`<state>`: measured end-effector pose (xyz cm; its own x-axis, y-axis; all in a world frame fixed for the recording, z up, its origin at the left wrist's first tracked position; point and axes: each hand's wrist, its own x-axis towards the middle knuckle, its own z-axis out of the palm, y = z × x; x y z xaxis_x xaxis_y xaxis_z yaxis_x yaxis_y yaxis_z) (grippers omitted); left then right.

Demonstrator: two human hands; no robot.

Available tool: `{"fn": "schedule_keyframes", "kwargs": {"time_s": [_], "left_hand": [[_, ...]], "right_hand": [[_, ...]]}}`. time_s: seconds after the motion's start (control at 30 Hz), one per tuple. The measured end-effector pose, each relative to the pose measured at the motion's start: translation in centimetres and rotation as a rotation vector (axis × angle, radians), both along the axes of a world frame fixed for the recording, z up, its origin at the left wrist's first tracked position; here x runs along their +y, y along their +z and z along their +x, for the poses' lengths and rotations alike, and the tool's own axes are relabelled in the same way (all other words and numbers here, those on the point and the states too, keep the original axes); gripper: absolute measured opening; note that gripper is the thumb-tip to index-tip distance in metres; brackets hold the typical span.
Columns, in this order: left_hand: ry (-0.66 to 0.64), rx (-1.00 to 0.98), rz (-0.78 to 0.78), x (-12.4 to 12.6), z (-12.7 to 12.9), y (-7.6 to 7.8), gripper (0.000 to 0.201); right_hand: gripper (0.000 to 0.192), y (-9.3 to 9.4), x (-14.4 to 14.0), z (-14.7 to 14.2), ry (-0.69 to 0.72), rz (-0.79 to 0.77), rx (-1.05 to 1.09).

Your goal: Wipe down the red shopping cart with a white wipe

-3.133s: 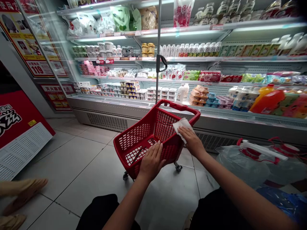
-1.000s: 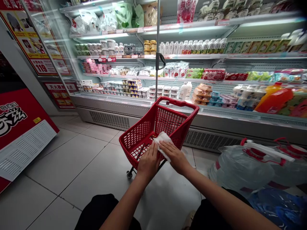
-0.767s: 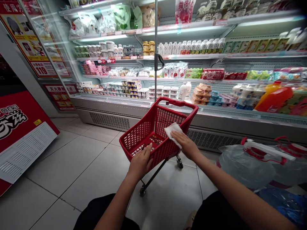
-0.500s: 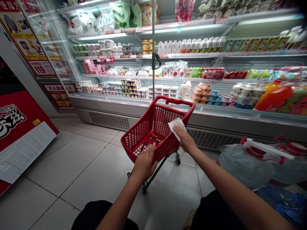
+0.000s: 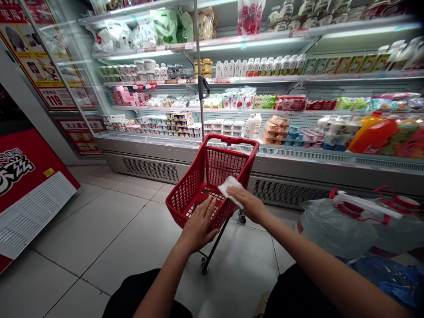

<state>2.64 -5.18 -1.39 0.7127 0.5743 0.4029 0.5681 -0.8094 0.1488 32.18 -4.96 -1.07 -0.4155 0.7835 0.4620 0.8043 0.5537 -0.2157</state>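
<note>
A red plastic shopping cart [image 5: 185, 193] with a latticed basket stands on wheels before me, its handle towards the refrigerated shelves. My left hand [image 5: 199, 223] lies on the near rim of the basket with its fingers stretched out, holding nothing. On the right-hand rim, my right hand [image 5: 245, 202] presses a folded white cloth [image 5: 229, 184] under its fingers. Part of the cloth sticks out past the fingertips over the inside of the basket. Whether it is fabric or paper I cannot tell. Through the basket's lattice bottom the floor shows.
Behind the cart runs an open refrigerated display [image 5: 150, 145] stocked with dairy and drinks. Large water jugs [image 5: 338, 223] with red caps stand close by my right forearm. At the left is a red and white freezer cabinet [image 5: 36, 212]. Pale tiles [image 5: 109, 234] cover the floor.
My right hand and the cloth have slid along the right rim towards me and to the left. The cart has turned slightly, its handle shifting left. My left hand stays on the near rim.
</note>
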Motion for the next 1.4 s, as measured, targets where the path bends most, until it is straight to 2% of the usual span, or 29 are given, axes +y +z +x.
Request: {"fn": "schedule_keyframes", "kwargs": {"time_s": [0.1,0.23,0.33,0.43,0.53,0.63,0.8,0.9,1.03,1.17,1.27,1.4], "left_hand": [[0.028,0.084,-0.004,1.4,-2.2,0.1,0.093],[0.131,0.179,0.066,2.5,-2.9,-0.4,0.076],[0.204,0.208,0.125,2.6,-2.0,-0.9,0.075],[0.248,0.184,0.161,2.0,-0.8,-1.1,0.079],[0.267,0.148,0.162,1.1,0.6,-1.2,0.081],[0.249,0.140,0.135,0.3,1.6,-1.0,0.078],[0.139,0.130,0.131,0.6,1.0,-0.3,0.067],[0.145,0.108,0.155,1.2,-0.1,-0.1,0.064],[0.204,0.117,0.157,1.3,-0.6,-0.2,0.062],[0.242,0.146,0.152,0.8,0.3,-0.6,0.060],[0.259,0.150,0.155,0.3,1.4,-0.9,0.064],[0.239,0.127,0.163,-0.3,2.7,-1.0,0.068]], "right_hand": [[0.088,0.3,2.4,1.8,-0.125,-0.037,0.029],[0.085,-0.3,3.0,0.5,-0.214,-0.032,0.095],[0.091,-0.9,0.7,-2.3,-0.144,-0.004,0.099],[0.101,-1.3,-2.9,-5.2,-0.012,-0.003,0.053],[0.109,-1.5,-5.9,-6.1,0.091,-0.018,0.001],[0.109,-1.5,-6.2,-4.2,0.104,-0.015,-0.033],[0.107,-1.6,-3.3,0.6,-0.120,0.037,0.012],[0.109,-2.1,-3.4,1.3,-0.186,0.023,0.046],[0.109,-2.9,-6.7,-0.4,-0.181,0.000,0.062],[0.111,-3.6,-9.8,-3.0,-0.192,0.017,0.058],[0.110,-3.8,-9.8,-5.5,-0.180,0.048,0.040],[0.107,-3.6,-8.3,-8.2,-0.119,0.064,0.010]]}}
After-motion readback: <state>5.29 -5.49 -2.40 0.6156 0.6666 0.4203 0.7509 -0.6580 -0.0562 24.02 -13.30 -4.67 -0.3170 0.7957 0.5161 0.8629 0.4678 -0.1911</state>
